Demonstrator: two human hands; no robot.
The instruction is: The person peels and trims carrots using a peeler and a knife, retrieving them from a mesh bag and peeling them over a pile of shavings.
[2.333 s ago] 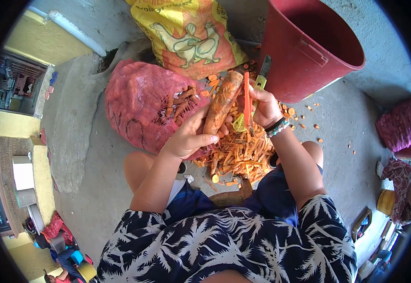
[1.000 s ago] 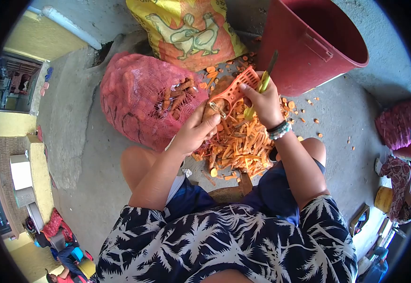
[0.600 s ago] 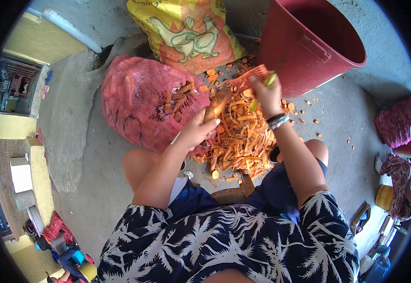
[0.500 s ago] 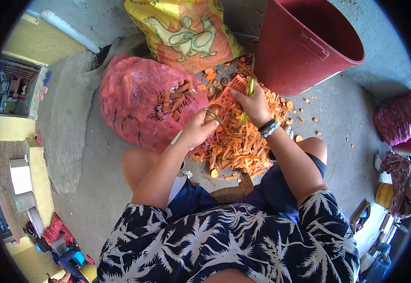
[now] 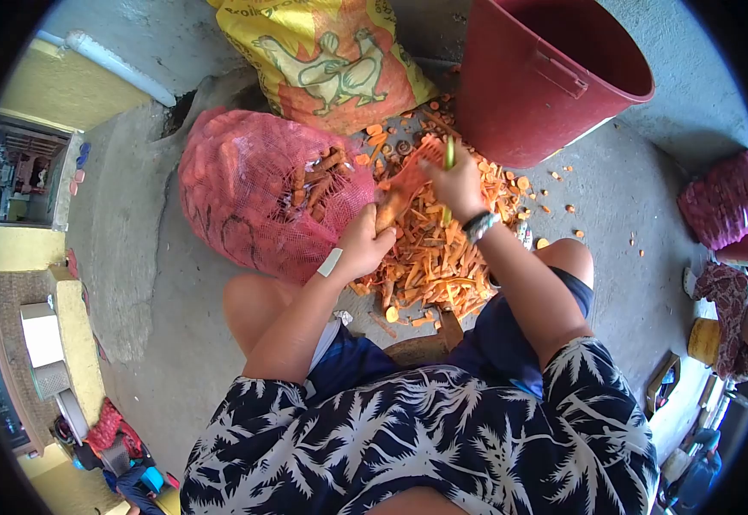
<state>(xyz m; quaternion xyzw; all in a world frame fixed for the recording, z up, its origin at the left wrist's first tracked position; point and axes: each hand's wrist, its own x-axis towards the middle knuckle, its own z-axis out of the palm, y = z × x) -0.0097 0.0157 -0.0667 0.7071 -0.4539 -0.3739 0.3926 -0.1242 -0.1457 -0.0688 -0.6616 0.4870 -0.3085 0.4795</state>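
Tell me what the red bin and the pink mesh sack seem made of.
Red bin: most likely plastic, smooth with a slight sheen, its wall evenly coloured. Pink mesh sack: probably synthetic netting, judging by its open weave.

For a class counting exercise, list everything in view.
Root vegetable: one, orange-brown, left hand
Peeler: one, orange, right hand
Slim tool: one, green, right hand
Peelings and slices: uncountable, orange, floor ahead
Mesh sack: one, pinkish-red, left
Printed sack: one, yellow-orange, beyond mesh sack
Tub: one, red, ahead right
Bundle: one, purple, far right
Background items: many, mixed, edges, too small to tell
Shirt: one, navy-white, torso
Left hand: one, bare, wrist patch
Right hand: one, bare, wrist bracelets
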